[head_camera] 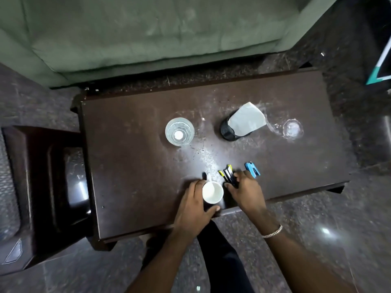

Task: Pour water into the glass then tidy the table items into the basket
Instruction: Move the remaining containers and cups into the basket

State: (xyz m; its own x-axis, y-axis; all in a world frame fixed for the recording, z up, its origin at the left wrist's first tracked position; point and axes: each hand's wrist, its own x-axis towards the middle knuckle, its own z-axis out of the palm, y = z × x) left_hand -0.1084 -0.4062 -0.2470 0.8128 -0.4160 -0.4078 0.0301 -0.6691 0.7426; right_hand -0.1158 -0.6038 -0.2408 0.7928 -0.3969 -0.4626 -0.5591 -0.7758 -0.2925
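Observation:
A white mug (pixel 212 192) stands near the table's front edge, and my left hand (pixel 193 208) is wrapped around its left side. My right hand (pixel 246 190) rests on a bunch of black pens with yellow tips (pixel 227 175), fingers closed over them. A blue stapler (pixel 252 169) lies just right of that hand. A clear glass (pixel 179 131) holding water stands mid-table on the left. A black mesh basket (pixel 228 131) with a folded grey paper (pixel 247 119) sticking out sits further right. A second clear glass object (pixel 292 128) stands at the far right.
The dark brown wooden table (pixel 137 176) has a scuffed, dusty top. A dark chair (pixel 48 187) stands against its left end. A green sofa (pixel 148 28) lies beyond the far edge. The floor is polished dark stone.

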